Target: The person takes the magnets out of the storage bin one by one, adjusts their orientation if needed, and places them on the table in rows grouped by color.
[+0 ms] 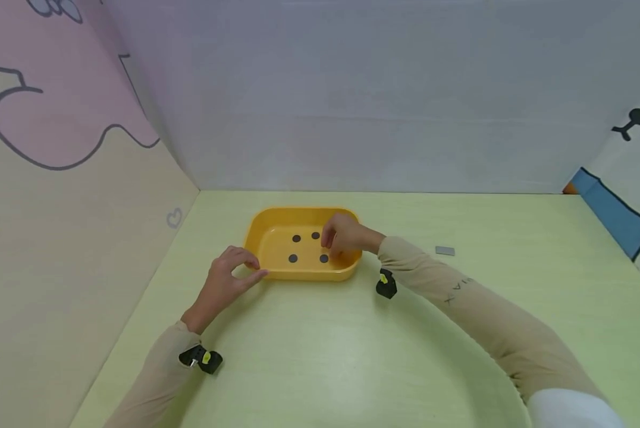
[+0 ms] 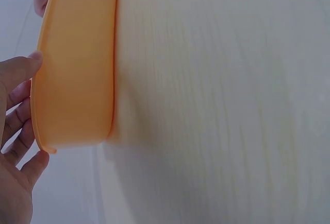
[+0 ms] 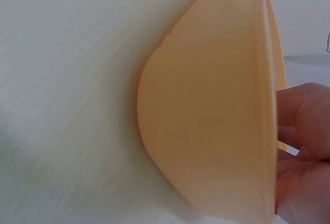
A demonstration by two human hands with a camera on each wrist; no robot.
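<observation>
A yellow tray [image 1: 261, 229] sits mid-table with several dark round discs [image 1: 296, 238] on its floor. My left hand [image 1: 253, 267] is at the tray's near left corner, thumb tip on the rim, fingers loosely bent. In the left wrist view the thumb and fingers [image 2: 20, 110] touch the tray's [image 2: 77, 80] edge. My right hand [image 1: 331, 241] reaches into the tray's right side with its fingers curled down beside two discs. Whether it pinches anything is hidden. The right wrist view shows the tray's outer wall [image 3: 206, 110] with that hand [image 3: 304, 131] behind the rim.
A small grey rectangular piece [image 1: 445, 251] lies on the pale green table [image 1: 320, 356] to the right of the tray. Panel walls close the table off at the left, back and right. A black-and-yellow camera is strapped to each wrist [image 1: 201, 358].
</observation>
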